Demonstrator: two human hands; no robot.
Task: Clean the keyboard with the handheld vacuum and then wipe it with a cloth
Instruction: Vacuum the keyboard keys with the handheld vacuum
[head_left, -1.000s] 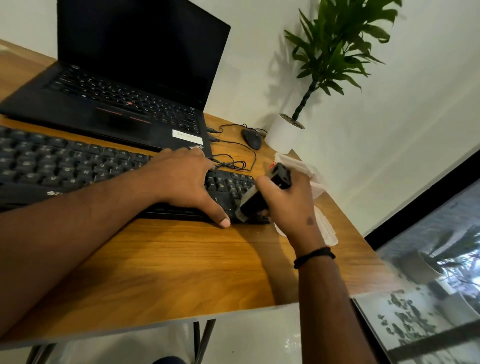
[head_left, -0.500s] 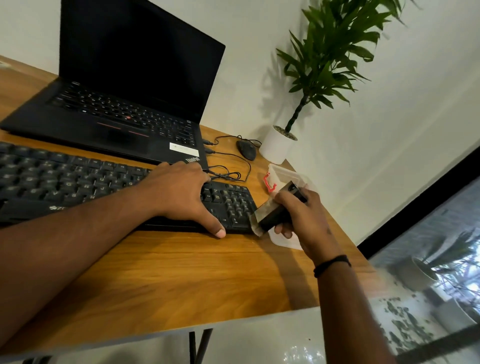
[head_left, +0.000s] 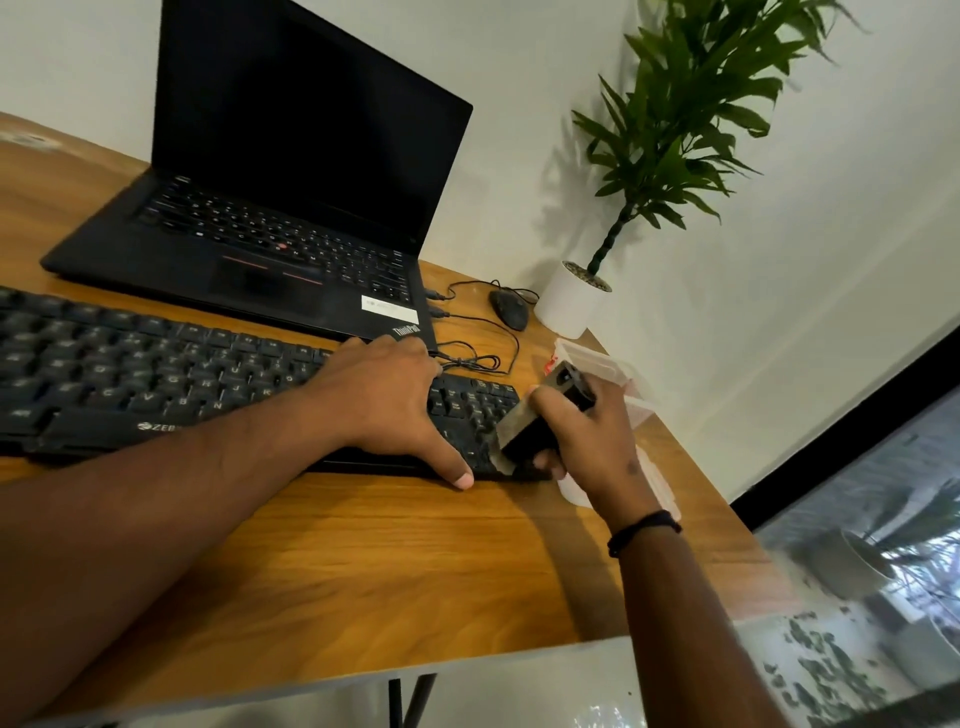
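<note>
A black external keyboard (head_left: 156, 374) lies across the wooden desk (head_left: 389, 571) in front of a laptop. My left hand (head_left: 384, 400) rests flat on its right part, fingers spread, thumb tip on the front edge. My right hand (head_left: 587, 441) grips a small black handheld vacuum (head_left: 540, 421) with a clear nozzle. The nozzle touches the keyboard's front right corner. A white cloth (head_left: 660, 483) lies on the desk under and behind my right hand, mostly hidden.
An open black laptop (head_left: 291, 218) stands behind the keyboard. A black mouse (head_left: 509, 309) with looped cables (head_left: 472, 358) lies to its right. A potted plant (head_left: 571, 301) and a clear plastic box (head_left: 608, 364) sit near the desk's right edge.
My right hand drew the vacuum off the keyboard's right end, then brought it back onto the front right corner. My left hand stayed on the keyboard.
</note>
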